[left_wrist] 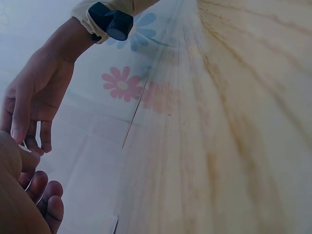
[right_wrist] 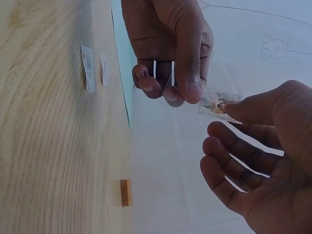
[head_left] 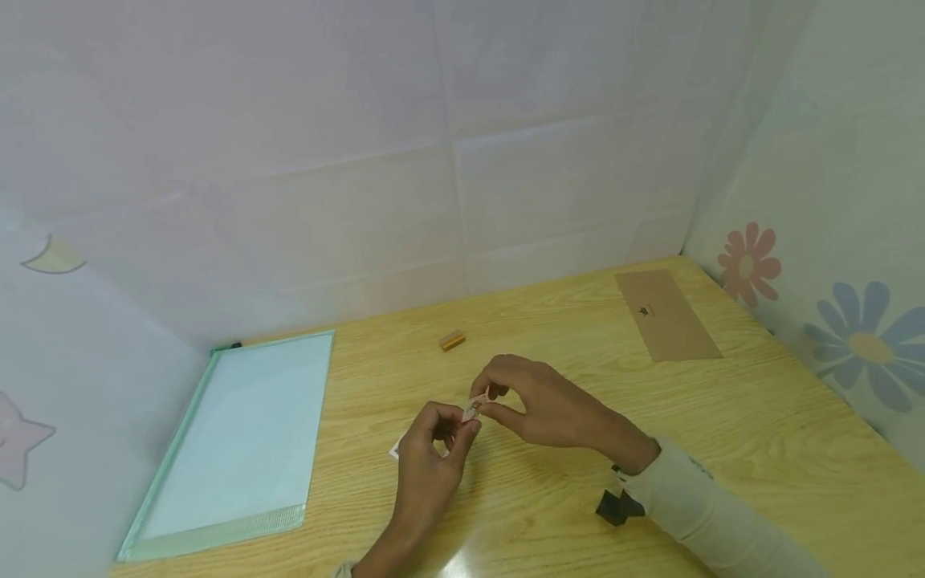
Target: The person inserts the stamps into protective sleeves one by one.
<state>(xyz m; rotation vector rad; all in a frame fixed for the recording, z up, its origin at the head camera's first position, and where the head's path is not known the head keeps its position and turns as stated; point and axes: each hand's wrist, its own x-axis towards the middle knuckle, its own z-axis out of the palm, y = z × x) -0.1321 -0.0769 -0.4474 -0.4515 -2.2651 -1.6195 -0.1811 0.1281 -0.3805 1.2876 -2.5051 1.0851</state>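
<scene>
A small flat piece, see-through at its edges with a colored picture on it [right_wrist: 217,105], is stretched between both hands above the wooden table. My left hand [head_left: 432,466] pinches one end between thumb and fingers. At the opposite end, the thumb and forefinger of my right hand [head_left: 552,404] grip it, while the other fingers curl loosely below in the right wrist view. In the left wrist view the left hand [left_wrist: 19,190] hides the piece. Two small pale cards [right_wrist: 87,68] lie on the table; in the head view the left hand partly covers this spot.
A clear zip pouch with mint-green edges [head_left: 238,433] lies at the left of the table. Towards the back is a small orange-brown block [head_left: 452,340]. A flat brown paper sheet or envelope [head_left: 668,317] lies at the back right. Pale printed sheets [head_left: 347,160] wall the table in.
</scene>
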